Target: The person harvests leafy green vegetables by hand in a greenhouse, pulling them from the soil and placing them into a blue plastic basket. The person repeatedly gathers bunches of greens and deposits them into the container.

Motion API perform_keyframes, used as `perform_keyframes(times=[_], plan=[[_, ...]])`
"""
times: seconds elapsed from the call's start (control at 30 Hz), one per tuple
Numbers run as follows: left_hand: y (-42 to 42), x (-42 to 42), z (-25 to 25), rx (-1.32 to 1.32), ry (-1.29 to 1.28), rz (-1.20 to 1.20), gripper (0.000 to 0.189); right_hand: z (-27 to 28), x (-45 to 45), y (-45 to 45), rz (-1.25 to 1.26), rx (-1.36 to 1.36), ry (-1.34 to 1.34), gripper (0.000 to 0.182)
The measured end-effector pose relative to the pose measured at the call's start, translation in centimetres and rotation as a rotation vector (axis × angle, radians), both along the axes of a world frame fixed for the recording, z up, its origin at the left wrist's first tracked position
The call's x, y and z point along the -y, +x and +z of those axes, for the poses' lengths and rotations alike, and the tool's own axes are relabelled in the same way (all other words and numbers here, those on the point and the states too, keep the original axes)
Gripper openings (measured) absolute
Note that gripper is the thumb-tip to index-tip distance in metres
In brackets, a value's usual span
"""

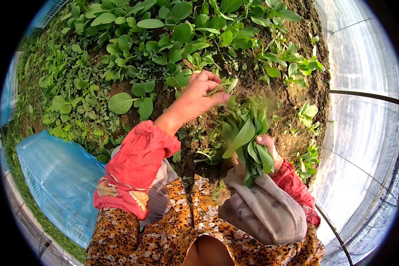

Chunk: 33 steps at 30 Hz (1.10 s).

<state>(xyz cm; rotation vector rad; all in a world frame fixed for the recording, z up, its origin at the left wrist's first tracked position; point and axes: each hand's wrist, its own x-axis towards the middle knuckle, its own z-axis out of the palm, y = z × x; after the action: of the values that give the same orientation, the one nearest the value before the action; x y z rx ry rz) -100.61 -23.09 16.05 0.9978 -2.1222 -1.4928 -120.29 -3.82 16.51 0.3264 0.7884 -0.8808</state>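
Observation:
My right hand (270, 150) grips a bunch of leafy greens (249, 133), which look like young bok choy. The bunch is held with leaves hanging down towards my knee and its stem ends and thin roots pointing away from me; the root end is blurred. My left hand (204, 91) is just beyond and left of the bunch, above the soil. Between its thumb and fingers is a small green leafy sprig (232, 85). Bare brown soil (286, 109) with scattered small plants lies around the hands.
Dense leafy greens (183, 33) grow ahead, with low weeds (96, 109) to the left. A blue plastic sheet (59, 176) lines a crate at my left. Clear plastic greenhouse film (359, 133) with dark ribs (366, 94) walls the right side. My covered knee (262, 206) is below the bunch.

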Motion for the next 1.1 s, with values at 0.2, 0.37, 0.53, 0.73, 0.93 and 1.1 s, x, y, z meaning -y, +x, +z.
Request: perform_keyframes(times=[0.2, 0.37, 0.53, 0.73, 0.93, 1.1], plan=[[-0.6, -0.8, -0.6, -0.019, -0.039, -0.192, 0.019, 0.2, 0.3, 0.1, 0.054, -0.010, 0.007, 0.043], [-0.7, -0.3, -0.3, 0.004, 0.004, 0.054, 0.021, 1.1, 0.7, 0.5, 0.034, -0.008, 0.053, 0.042], [-1.0, -1.9, -1.2, 0.006, 0.262, -0.197, 0.026, 2.0, 1.2, 0.7, 0.127, 0.000, 0.019, 0.046], [-0.6, 0.3, -0.8, -0.060, 0.281, 0.339, 0.014, 2.0, 1.2, 0.8, 0.141, 0.115, 0.033, 0.047], [-0.8, -1.1, -0.1, 0.059, -0.059, -0.302, 0.028, 2.3, 1.3, 0.9, 0.201, 0.041, 0.059, 0.044], [-0.7, -1.5, -1.5, -0.046, -0.215, -0.254, 0.017, 3.3, 2.0, 1.1, 0.222, 0.046, 0.007, 0.044]])
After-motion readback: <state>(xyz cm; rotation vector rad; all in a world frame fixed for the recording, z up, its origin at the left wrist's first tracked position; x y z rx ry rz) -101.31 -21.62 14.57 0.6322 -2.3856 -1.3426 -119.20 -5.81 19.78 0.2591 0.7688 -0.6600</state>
